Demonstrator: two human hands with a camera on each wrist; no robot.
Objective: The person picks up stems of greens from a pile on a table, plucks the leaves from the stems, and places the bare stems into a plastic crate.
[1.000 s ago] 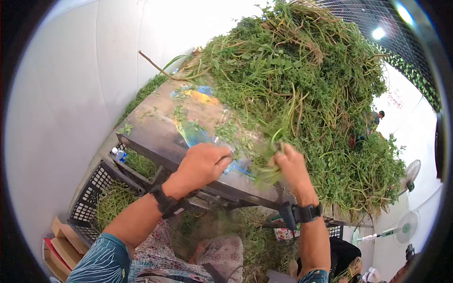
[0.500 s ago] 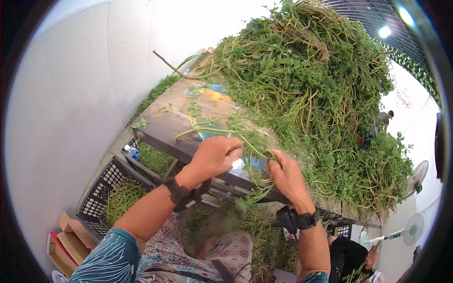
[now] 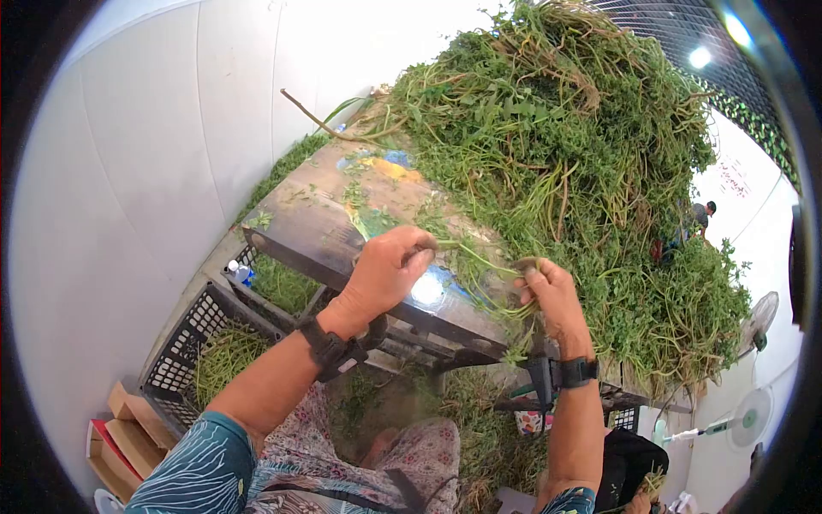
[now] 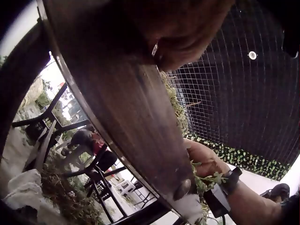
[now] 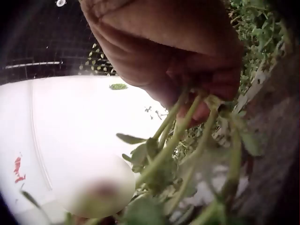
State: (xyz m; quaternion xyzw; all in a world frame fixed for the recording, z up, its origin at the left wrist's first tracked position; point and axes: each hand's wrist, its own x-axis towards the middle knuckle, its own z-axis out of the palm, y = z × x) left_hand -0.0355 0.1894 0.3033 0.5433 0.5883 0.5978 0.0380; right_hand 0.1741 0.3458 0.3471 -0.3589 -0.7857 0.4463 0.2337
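Note:
Over the near edge of a worn metal-topped table (image 3: 291,218), my left hand (image 3: 385,272) pinches one end of a thin green stem (image 3: 473,254). That stem runs across to my right hand (image 3: 555,300), which holds it along with leafy sprigs hanging below the fingers. Seen from the right wrist, several green stalks (image 5: 174,140) with small leaves come out from under the curled fingers. In the left wrist view the left fingers (image 4: 180,49) are dark and close to the tabletop, and their grip is mostly hidden.
A tall heap of leafy green plants (image 3: 556,163) covers the table's right side. One long brown stalk (image 3: 312,120) sticks out at the far left corner. Below left stands a black crate (image 3: 184,334) with trimmed stems. Plant scraps (image 3: 488,428) cover the floor; fans (image 3: 753,415) stand at right.
My right hand has moved right, away from the left, with its stems. My left hand has risen slightly; the stem that lay loose above it now stretches between both hands.

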